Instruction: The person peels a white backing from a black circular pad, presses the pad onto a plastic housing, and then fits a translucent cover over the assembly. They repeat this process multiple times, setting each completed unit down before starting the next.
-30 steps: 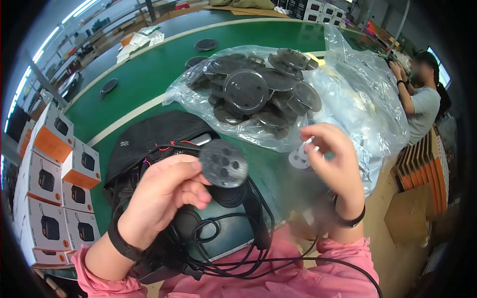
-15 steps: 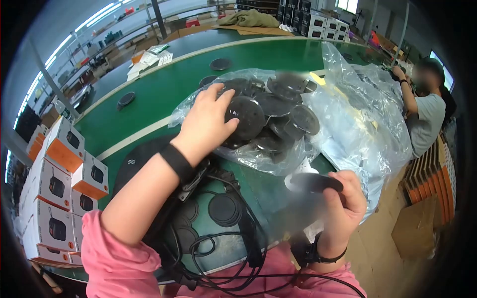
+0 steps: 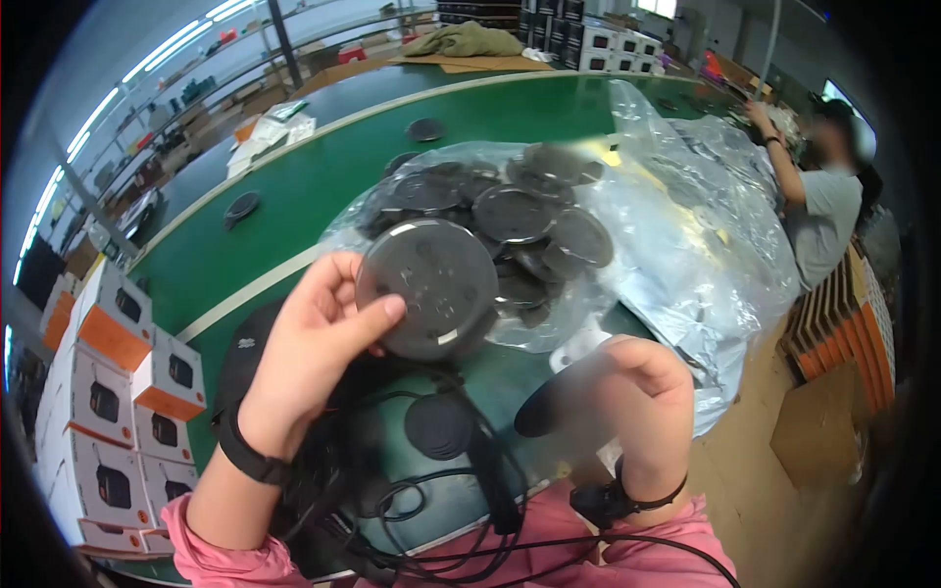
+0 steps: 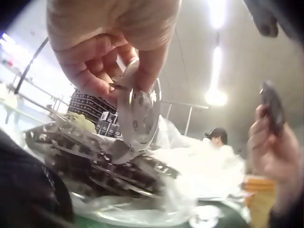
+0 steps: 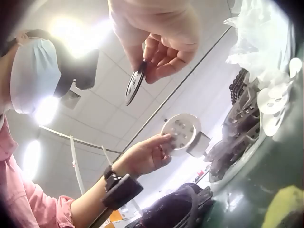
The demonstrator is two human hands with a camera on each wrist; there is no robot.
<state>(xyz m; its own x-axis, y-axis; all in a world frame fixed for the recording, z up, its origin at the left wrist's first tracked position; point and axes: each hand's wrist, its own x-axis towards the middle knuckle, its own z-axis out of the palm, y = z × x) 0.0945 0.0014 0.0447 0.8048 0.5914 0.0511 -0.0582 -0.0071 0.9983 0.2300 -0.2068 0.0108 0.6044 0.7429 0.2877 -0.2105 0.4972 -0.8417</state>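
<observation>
My left hand [image 3: 319,338] grips a round dark plastic cover [image 3: 431,294] by its left edge, thumb on the face, held up in front of the pile. A raised rim and several small holes show on this cover [image 5: 183,128] in the right wrist view. My right hand [image 3: 652,387] pinches a thin black round pad [image 3: 542,402] by its edge, apart from the cover. The right wrist view shows the pad [image 5: 135,86] nearly edge-on between thumb and fingers. Behind both hands, more dark covers [image 3: 515,214] lie heaped on clear plastic.
White perforated stickers [image 3: 578,345] lie near the right hand. A clear bag [image 3: 706,225] spreads to the right of the heap. Black cables [image 3: 412,500] and a dark bag [image 3: 245,353] are in front. Boxes [image 3: 98,412] are stacked left; a person [image 3: 828,216] works at right.
The left hand held a smaller perforated disc, then reached over the heap, and now holds a cover nearer the body. The right hand moved from the white stickers and now pinches the black pad.
</observation>
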